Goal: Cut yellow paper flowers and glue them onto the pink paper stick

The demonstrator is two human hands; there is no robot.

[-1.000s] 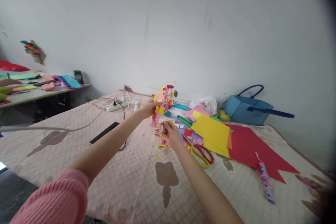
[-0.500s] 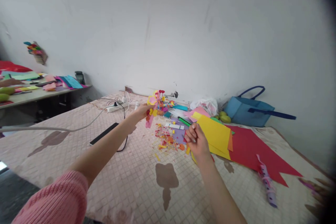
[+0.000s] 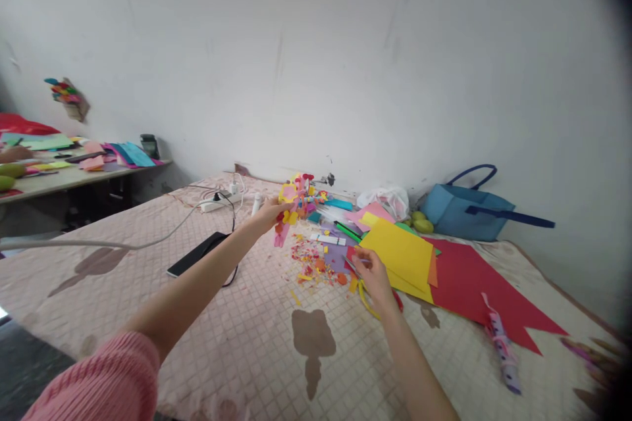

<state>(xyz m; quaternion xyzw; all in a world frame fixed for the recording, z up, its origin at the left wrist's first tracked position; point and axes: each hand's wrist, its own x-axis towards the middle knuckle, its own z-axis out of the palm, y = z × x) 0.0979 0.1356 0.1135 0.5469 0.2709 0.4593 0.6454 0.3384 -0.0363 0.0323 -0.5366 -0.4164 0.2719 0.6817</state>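
Note:
My left hand (image 3: pixel 271 214) is closed around a bunch of pink, yellow and red paper flowers (image 3: pixel 290 200), held over the back middle of the table. Further right, my right hand (image 3: pixel 369 266) pinches a thin, pointed tool (image 3: pixel 351 264), perhaps tweezers, above the edge of a purple sheet (image 3: pixel 336 256). Small red, yellow and orange paper scraps (image 3: pixel 316 263) lie between my hands. Under my right wrist, yellow scissors handles (image 3: pixel 366 299) show in part.
Yellow sheets (image 3: pixel 402 250) overlap a large red sheet (image 3: pixel 469 283) on the right. Behind stands a blue bag (image 3: pixel 467 210). A black tablet-like object (image 3: pixel 195 254), a power strip (image 3: pixel 217 202) and cables are left. Another person's hand (image 3: pixel 14 154) rests at the far-left table.
My right hand has lowered slightly, and its fingers have turned toward the scraps, showing the thin tool. The flower bunch in my left hand has tilted and shifted slightly.

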